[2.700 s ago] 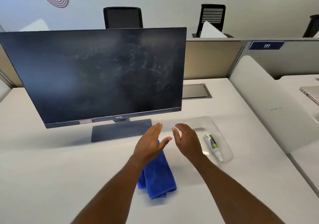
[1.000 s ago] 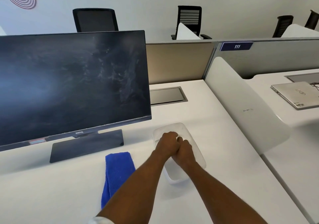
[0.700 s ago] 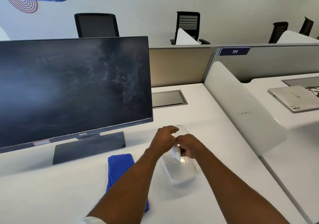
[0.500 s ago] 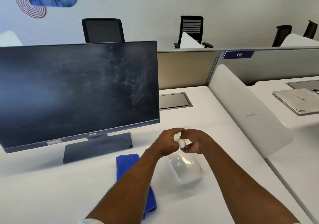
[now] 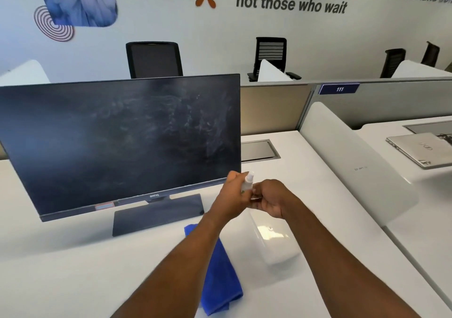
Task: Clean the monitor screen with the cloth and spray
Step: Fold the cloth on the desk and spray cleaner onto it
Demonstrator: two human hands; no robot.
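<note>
The spray bottle point(image 5: 247, 182) has come up out of the clear tray point(image 5: 277, 253) to the lower right corner of the smeared monitor point(image 5: 122, 141), left hand point(image 5: 233, 194) wrapped round it, right hand point(image 5: 271, 201) pinching its base (blue cloth point(image 5: 220, 283) lies untouched before the monitor), so spraying looks next.

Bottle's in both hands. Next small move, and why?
Probably aim the spray bottle at the monitor screen and press once: left hand and right hand hold it upright by the screen's lower right corner, smears cover the right half, and the blue cloth lies on the desk.
</note>
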